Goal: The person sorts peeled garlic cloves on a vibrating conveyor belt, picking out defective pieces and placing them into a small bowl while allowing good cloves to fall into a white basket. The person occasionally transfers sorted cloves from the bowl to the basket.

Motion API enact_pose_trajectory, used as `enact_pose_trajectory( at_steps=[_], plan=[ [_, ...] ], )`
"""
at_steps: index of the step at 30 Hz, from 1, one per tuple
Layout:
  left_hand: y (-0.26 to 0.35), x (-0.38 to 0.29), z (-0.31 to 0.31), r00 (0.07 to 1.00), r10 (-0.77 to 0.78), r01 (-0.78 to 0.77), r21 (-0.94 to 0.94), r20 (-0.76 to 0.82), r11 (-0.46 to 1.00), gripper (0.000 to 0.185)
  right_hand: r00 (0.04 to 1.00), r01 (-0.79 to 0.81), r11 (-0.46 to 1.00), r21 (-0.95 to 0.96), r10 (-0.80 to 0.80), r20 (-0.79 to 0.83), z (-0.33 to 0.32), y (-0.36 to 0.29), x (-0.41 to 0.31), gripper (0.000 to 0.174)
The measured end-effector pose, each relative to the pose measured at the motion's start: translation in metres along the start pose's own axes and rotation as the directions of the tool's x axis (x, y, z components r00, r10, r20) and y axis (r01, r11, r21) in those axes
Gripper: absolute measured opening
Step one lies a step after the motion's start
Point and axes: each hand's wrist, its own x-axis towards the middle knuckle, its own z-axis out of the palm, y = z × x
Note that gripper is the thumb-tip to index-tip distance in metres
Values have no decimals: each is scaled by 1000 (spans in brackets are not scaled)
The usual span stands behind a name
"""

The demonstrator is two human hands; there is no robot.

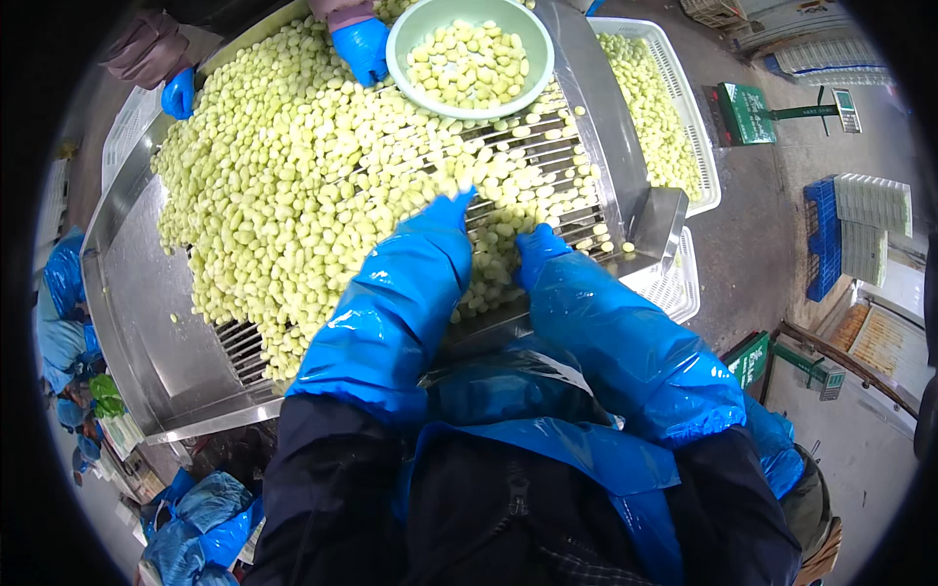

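Note:
Many pale green, oval, bean-like pieces [293, 168] lie heaped on a stainless steel sorting table [176, 366] with a slatted grate [542, 146]. My left hand [451, 209], in a blue glove and plastic sleeve, reaches into the heap near the middle of the grate. To its right, my gloved right hand [538, 245] rests at the pieces close to the near edge. Both hands touch pieces, but whether the fingers hold any is hidden. A light green plastic bowl [399, 80] with more pieces stands at the far side.
A co-worker's two blue-gloved hands [363, 55] are at the far edge, one beside the bowl. White plastic crates [707, 168] stand right of the table, one full of pieces. Green platform scales [747, 113] and a blue pallet [822, 238] are farther right. Other people are at lower left.

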Motion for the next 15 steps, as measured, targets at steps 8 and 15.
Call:
enact_pose_trajectory(
  at_steps=[8, 15],
  plan=[
    [24, 88, -122, 757, -294, -333, -732, -583, 594, 58, 998, 40, 999, 16, -40, 45, -10, 21, 1, 43],
    [34, -28, -21, 983, -74, -103, -831, -170, 546, 69, 957, 162, 848, 505, -11, -289, -7, 39, -14, 37]
  ],
)
